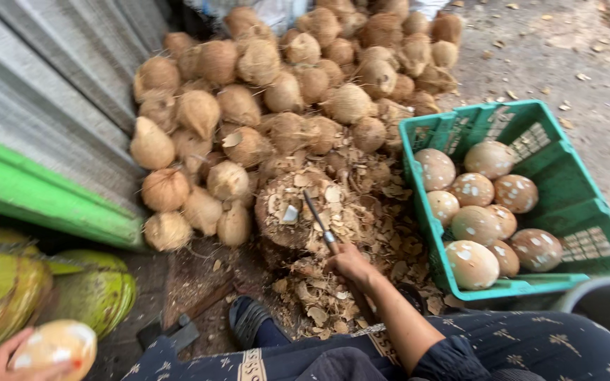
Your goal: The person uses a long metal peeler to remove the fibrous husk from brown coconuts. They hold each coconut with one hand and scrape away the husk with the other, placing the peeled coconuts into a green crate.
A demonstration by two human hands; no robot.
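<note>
My right hand (352, 265) is closed around the handle of a dark-bladed knife (317, 215). The blade rests tip-forward on a wooden chopping stump (284, 212) covered in husk shavings. At the bottom left corner my left hand (0, 360) holds a peeled, pale brown coconut (56, 347) from underneath, well away from the stump. Only part of this hand's fingers show at the frame edge.
A big pile of husked brown coconuts (284, 77) lies behind the stump. A green plastic crate (566, 212) with several peeled coconuts stands on the right. Green unhusked coconuts (8, 289) lie left, under a corrugated metal wall (51, 77). My sandalled foot (250, 319) rests among shavings.
</note>
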